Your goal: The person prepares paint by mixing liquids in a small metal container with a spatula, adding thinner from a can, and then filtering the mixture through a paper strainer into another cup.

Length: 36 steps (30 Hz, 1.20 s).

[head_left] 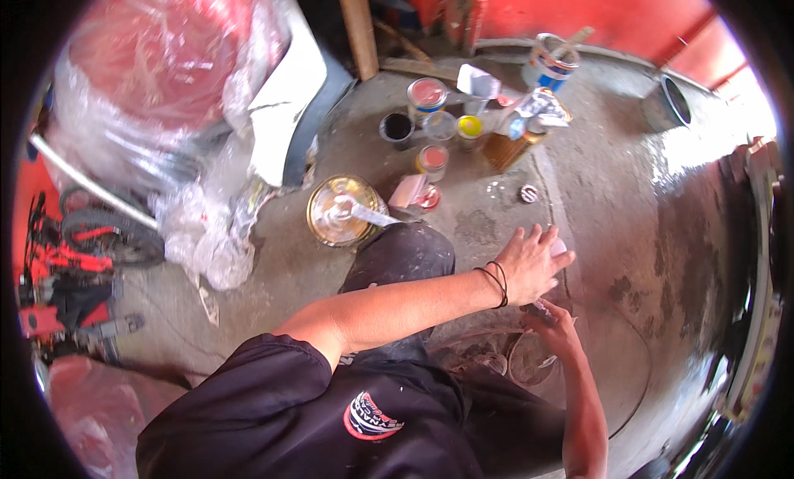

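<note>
Right of centre, your left hand is hovering splayed, its hold on the pale piece unclear; below, your right hand is gripping a scrap, fingers bent, apparently steadying it.

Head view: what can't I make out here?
In the head view:
- Pale pinkish piece by the bare left fingers: mostly hidden behind them.
- Grip of the bare right fingers: too small and blurred.
- Large red shape under clear plastic sheeting: cut off by the upper edge.
</note>
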Motion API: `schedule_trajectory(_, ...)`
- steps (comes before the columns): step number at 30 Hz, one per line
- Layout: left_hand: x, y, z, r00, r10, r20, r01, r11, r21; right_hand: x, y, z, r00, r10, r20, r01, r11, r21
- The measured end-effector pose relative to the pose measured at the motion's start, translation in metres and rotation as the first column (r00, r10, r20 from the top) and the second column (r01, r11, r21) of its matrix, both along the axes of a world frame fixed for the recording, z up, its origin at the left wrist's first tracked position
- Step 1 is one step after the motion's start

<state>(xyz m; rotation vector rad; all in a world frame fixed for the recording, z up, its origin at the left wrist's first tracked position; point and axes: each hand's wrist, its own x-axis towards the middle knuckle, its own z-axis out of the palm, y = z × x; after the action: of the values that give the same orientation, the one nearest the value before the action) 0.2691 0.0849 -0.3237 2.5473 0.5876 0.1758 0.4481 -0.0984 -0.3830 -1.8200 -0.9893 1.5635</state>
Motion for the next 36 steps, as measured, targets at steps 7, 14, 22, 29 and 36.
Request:
schedule_trajectory(7, -0.105, -0.006, 0.000, 0.979, -0.108, -0.175, 0.071, 0.976, -0.205, -0.007, 0.030, -0.087, 0.856, 0.496, 0.144, -0.481, 0.867, -0.128)
schedule_trajectory(14, -0.273, 0.060, 0.097, 0.701, 0.503, 0.505, -0.022, 0.724, -0.690, -0.027, 0.013, -0.187, 0.792, 0.581, 0.187, -0.578, 0.813, -0.077)
schedule_trajectory(22, -0.373, 0.111, -0.046, 0.727, 0.677, -0.115, -0.685, 0.728, -0.043, -0.041, 0.035, -0.162, 0.821, 0.437, 0.368, -0.370, 0.897, -0.239)
schedule_trajectory(29, -0.347, 0.127, -0.069, 0.802, 0.534, -0.267, -0.528, 0.843, 0.099, -0.001, 0.068, -0.105, 0.506, 0.496, 0.705, -0.489, 0.839, -0.240)
schedule_trajectory(36, -0.345, 0.125, -0.074, 0.848, 0.437, -0.298, -0.424, 0.899, 0.113, -0.123, 0.233, -0.035, 0.686, 0.155, 0.711, -0.316, 0.944, 0.099)
